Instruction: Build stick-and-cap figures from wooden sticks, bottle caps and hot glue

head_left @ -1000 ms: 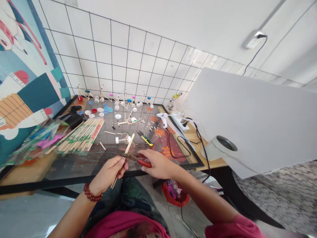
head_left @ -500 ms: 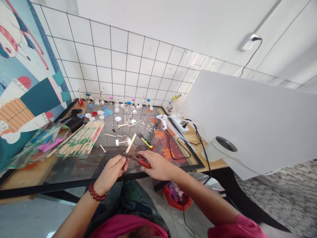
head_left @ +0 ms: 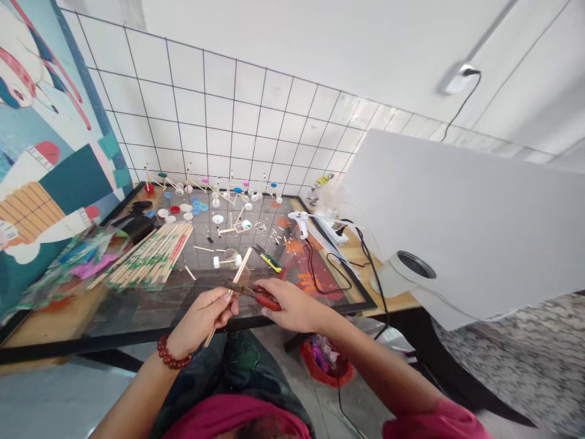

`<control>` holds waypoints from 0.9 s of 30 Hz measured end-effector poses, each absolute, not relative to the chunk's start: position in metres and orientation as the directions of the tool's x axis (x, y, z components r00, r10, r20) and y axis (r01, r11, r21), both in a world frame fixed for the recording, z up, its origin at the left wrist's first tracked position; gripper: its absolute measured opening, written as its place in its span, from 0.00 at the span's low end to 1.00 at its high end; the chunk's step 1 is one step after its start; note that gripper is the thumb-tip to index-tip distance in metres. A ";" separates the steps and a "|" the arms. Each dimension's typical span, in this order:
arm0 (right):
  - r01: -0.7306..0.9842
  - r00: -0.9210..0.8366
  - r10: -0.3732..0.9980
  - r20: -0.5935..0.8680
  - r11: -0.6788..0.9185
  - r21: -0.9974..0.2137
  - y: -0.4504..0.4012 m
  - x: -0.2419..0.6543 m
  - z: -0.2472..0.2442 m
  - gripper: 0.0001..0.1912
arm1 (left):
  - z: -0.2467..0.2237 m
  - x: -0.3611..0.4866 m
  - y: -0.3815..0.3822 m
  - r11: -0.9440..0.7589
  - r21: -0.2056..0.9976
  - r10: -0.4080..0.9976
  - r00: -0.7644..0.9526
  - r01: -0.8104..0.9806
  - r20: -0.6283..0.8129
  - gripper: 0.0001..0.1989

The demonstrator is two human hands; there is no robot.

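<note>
My left hand pinches a pair of wooden chopsticks; they slant up and away past my fingers, and their lower end sticks out below. In my right hand are red-handled pliers, whose rusty jaws lie across the chopsticks just above my left fingertips. Whether the jaws press on the wood I cannot tell. Just beyond, a stick with white caps on its ends lies on the glass table. A yellow-and-black cutter rests to the right of the chopsticks.
Wrapped chopsticks lie at the left beside plastic bags. Bottle caps and several small stick models stand farther back. A white glue gun with its black cable is on the right, near a power strip.
The chopsticks' lower end now shows below my left hand, where it did not before. My left wrist has shifted slightly left. The pliers stay at nearly the same spot.
</note>
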State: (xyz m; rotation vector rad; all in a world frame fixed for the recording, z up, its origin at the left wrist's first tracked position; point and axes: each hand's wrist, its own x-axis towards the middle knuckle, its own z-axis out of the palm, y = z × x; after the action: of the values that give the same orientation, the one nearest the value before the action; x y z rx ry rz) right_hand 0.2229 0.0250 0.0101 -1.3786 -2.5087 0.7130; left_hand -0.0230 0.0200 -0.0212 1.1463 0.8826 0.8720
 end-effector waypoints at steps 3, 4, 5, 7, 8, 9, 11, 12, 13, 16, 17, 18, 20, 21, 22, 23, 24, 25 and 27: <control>0.744 -0.550 0.832 -0.076 0.447 -0.497 0.026 0.222 0.009 0.26 | -0.023 -0.023 0.021 0.185 0.976 0.906 0.405 -0.118 -0.123 0.33; 0.744 -0.550 0.832 -0.074 0.448 -0.496 0.026 0.222 0.008 0.25 | -0.023 -0.023 0.022 0.184 0.976 0.909 0.400 -0.120 -0.122 0.33; 0.744 -0.550 0.832 -0.070 0.449 -0.495 0.026 0.221 0.007 0.24 | -0.024 -0.023 0.022 0.184 0.976 0.911 0.394 -0.120 -0.123 0.33; 0.742 -0.549 0.833 -0.063 0.451 -0.497 0.027 0.220 0.006 0.20 | -0.024 -0.022 0.023 0.183 0.976 0.915 0.384 -0.115 -0.126 0.33; 0.740 -0.548 0.834 -0.060 0.451 -0.499 0.027 0.220 0.005 0.19 | -0.024 -0.022 0.023 0.182 0.977 0.915 0.383 -0.111 -0.127 0.33; 0.738 -0.548 0.835 -0.055 0.451 -0.502 0.027 0.219 0.004 0.18 | -0.024 -0.022 0.024 0.180 0.978 0.914 0.385 -0.106 -0.127 0.33; 0.732 -0.545 0.838 -0.039 0.452 -0.510 0.027 0.218 0.002 0.18 | -0.024 -0.023 0.025 0.174 0.980 0.911 0.394 -0.096 -0.123 0.34; 0.728 -0.543 0.839 -0.028 0.454 -0.514 0.027 0.218 0.001 0.19 | -0.024 -0.024 0.025 0.170 0.981 0.909 0.400 -0.090 -0.120 0.34; 0.724 -0.541 0.841 -0.018 0.454 -0.519 0.027 0.218 0.000 0.20 | -0.024 -0.024 0.026 0.167 0.982 0.907 0.405 -0.085 -0.119 0.34; 0.716 -0.538 0.843 -0.003 0.456 -0.528 0.025 0.219 -0.002 0.20 | -0.026 -0.027 0.027 0.175 0.981 0.899 0.419 -0.078 -0.127 0.35; 0.716 -0.540 0.842 -0.005 0.456 -0.529 0.025 0.219 -0.003 0.20 | -0.027 -0.028 0.027 0.188 0.979 0.894 0.426 -0.081 -0.136 0.35; 0.716 -0.541 0.841 -0.008 0.456 -0.528 0.025 0.219 -0.004 0.21 | -0.028 -0.028 0.027 0.205 0.975 0.889 0.433 -0.090 -0.148 0.34; 0.722 -0.541 0.841 -0.018 0.454 -0.522 0.024 0.220 -0.007 0.22 | -0.030 -0.028 0.026 0.243 0.963 0.881 0.441 -0.114 -0.170 0.33; 0.728 -0.538 0.842 -0.023 0.451 -0.516 0.025 0.220 -0.008 0.23 | -0.031 -0.027 0.026 0.254 0.959 0.881 0.439 -0.123 -0.177 0.33; 0.735 -0.533 0.846 -0.025 0.447 -0.510 0.025 0.220 -0.010 0.24 | -0.032 -0.026 0.025 0.258 0.958 0.884 0.431 -0.127 -0.181 0.32; 0.741 -0.526 0.850 -0.026 0.443 -0.504 0.026 0.221 -0.012 0.25 | -0.033 -0.025 0.025 0.252 0.959 0.890 0.419 -0.125 -0.179 0.32; 0.746 -0.521 0.853 -0.027 0.440 -0.500 0.027 0.221 -0.014 0.26 | -0.033 -0.024 0.025 0.240 0.964 0.897 0.406 -0.113 -0.176 0.32; 0.750 -0.517 0.856 -0.028 0.437 -0.497 0.028 0.220 -0.015 0.27 | -0.034 -0.023 0.025 0.223 0.971 0.904 0.392 -0.090 -0.171 0.32; 0.753 -0.513 0.858 -0.034 0.430 -0.498 0.029 0.220 -0.016 0.26 | -0.033 -0.021 0.026 0.186 0.982 0.919 0.360 -0.029 -0.163 0.33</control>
State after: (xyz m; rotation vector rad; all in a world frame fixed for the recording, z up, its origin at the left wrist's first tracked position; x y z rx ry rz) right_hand 0.2198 0.0293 -0.0161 -1.4098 -2.4588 0.6820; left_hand -0.0208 0.0256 -0.0334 1.1852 0.9762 0.8440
